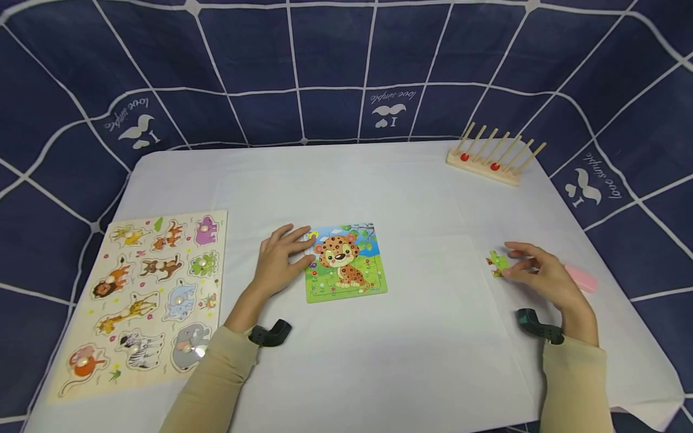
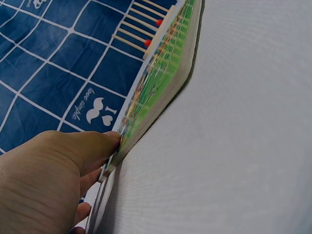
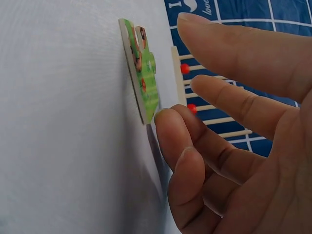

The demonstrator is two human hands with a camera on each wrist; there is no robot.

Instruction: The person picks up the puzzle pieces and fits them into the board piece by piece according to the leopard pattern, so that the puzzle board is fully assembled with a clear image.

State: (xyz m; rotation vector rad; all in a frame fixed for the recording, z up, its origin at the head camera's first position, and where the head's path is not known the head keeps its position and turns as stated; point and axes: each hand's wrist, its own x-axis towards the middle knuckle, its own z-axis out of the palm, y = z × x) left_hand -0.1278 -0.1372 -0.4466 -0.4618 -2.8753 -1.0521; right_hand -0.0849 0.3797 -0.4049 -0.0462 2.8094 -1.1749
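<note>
A square leopard jigsaw puzzle (image 1: 346,282) lies flat on the white table. My left hand (image 1: 278,261) rests at its left side, fingers spread, fingertips touching the edge. In the left wrist view the thumb (image 2: 97,146) lies against the puzzle board (image 2: 161,73). To the right, my right hand (image 1: 541,276) is beside a small green jigsaw piece (image 1: 498,263), with its fingers loosely bent. In the right wrist view a fingertip (image 3: 165,122) comes close to the lower end of the piece (image 3: 146,80); whether they touch, I cannot tell.
A wooden animal knob puzzle board (image 1: 124,379) lies at the left. At the back right stands a wooden peg rack (image 1: 482,168) with upright sticks and two red beads. A pink block (image 1: 582,278) lies partly behind my right hand. Dark blue checked cloth (image 1: 335,60) hangs behind the table.
</note>
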